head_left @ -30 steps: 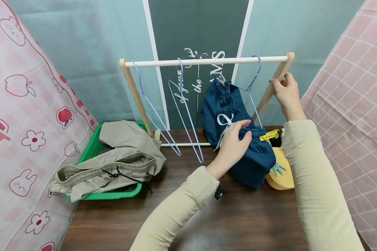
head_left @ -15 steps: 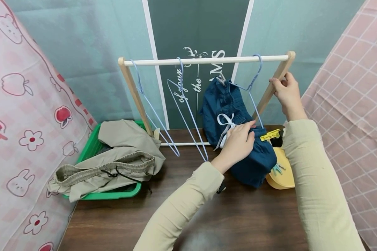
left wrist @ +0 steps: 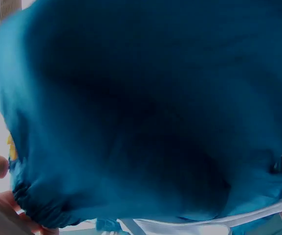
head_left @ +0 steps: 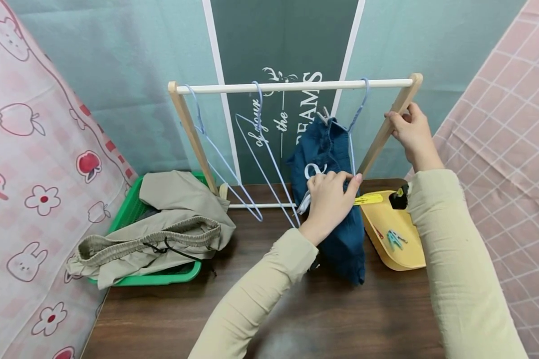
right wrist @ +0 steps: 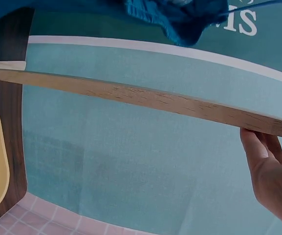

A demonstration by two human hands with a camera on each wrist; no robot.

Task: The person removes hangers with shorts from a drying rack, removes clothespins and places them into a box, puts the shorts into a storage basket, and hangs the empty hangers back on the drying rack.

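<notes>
Your left grip (head_left: 330, 202) is partly closed on the near part of the waistband of the blue shorts (head_left: 346, 244), fingers bent onto the cloth just beside the yellow clip (head_left: 369, 199); how tightly it pinches is hidden, so you cannot tell. Your right grip (head_left: 413, 134) is closed on the right post (head_left: 382, 135), thumb and fingers pinching the wood below its top. The shorts hang between your two arms from a blue hanger (head_left: 359, 109) near the right end of the white rail (head_left: 296, 86), with a white clip (head_left: 325, 115) at the far end of their waistband and a white drawstring (head_left: 314, 170) at the front. You cannot tell whether their lower end touches the desk (head_left: 157, 324). Just right of them, toward the right side of the desk, you have the yellow tray (head_left: 404, 254), with small teal pegs (head_left: 394, 239) lying in it. To the left along the rail hang a bare middle hanger (head_left: 259, 112) and, close to the left post (head_left: 193, 139), a bare left hanger (head_left: 198, 112). Beyond that post, at the left edge of the desk, the green basket (head_left: 161, 281) carries beige trousers (head_left: 184, 199), which spill over its rim. Behind the rack, past the desk's far edge, hangs a green backdrop (head_left: 143, 99) with white lettering.
</notes>
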